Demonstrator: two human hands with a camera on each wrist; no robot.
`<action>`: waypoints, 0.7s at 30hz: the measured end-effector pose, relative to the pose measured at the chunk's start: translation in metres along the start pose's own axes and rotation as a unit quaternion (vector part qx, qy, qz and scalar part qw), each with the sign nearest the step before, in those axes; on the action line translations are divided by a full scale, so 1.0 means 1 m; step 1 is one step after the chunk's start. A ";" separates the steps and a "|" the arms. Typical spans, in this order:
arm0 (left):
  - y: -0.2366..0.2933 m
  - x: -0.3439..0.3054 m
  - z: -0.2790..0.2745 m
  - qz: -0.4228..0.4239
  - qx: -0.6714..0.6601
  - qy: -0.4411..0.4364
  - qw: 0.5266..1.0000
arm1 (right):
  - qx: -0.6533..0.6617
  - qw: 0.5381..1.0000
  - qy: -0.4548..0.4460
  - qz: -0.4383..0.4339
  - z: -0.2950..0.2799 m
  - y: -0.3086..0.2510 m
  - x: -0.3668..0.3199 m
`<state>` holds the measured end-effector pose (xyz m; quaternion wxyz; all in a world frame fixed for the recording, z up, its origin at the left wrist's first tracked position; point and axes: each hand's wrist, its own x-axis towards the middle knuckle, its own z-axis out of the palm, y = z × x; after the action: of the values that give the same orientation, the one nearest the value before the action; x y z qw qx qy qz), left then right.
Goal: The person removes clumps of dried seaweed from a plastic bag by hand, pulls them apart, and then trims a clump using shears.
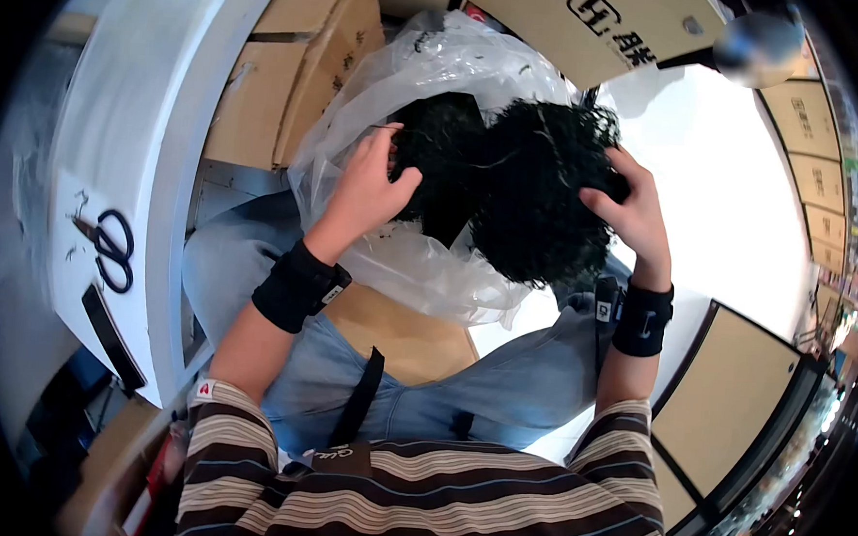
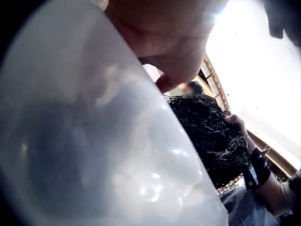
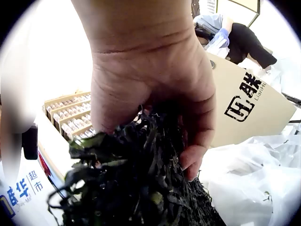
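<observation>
A large tangled clump of dark dried seaweed strips (image 1: 547,197) is raised at the mouth of a clear plastic bag (image 1: 360,104). My right hand (image 1: 631,206) grips its right side, with strips between thumb and fingers in the right wrist view. More dark seaweed (image 1: 438,137) lies to the left, inside the bag's opening. My left hand (image 1: 365,192) holds the edge of this left part, thumb nearer me and fingers on the far side. Bag plastic (image 2: 103,141) fills much of the left wrist view and hides most of the left fingers.
Black-handled scissors (image 1: 112,251) and a black strip (image 1: 113,337) lie on the white surface at left. Cardboard boxes (image 1: 274,75) stand behind it. A cream lettered panel (image 1: 607,25) is beyond the bag. Another cream panel (image 1: 734,381) is at right. My knees flank the bag.
</observation>
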<state>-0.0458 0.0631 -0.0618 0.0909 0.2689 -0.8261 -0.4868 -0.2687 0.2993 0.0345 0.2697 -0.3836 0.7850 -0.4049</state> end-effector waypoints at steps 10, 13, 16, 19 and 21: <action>0.037 -0.008 0.000 0.198 0.081 -0.034 0.976 | 0.055 0.998 -0.042 -0.009 0.020 -0.018 -0.002; 0.023 -0.004 0.017 0.205 0.084 -0.035 0.974 | 0.040 0.998 -0.050 -0.023 0.019 -0.023 -0.002; 0.026 0.003 0.018 0.179 0.077 -0.062 0.979 | 0.022 0.997 -0.053 -0.051 0.011 -0.024 -0.004; 0.022 0.010 0.019 0.161 0.086 -0.101 0.978 | 0.017 0.995 -0.066 -0.066 0.012 -0.028 -0.006; 0.010 0.015 0.026 0.164 0.095 -0.105 0.976 | 0.002 0.994 -0.086 -0.075 0.008 -0.028 -0.006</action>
<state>-0.0729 0.0783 -0.0681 0.0562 0.0843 -0.9063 -0.4104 -0.2485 0.2906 0.0541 0.3060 -0.4739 0.7272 -0.3911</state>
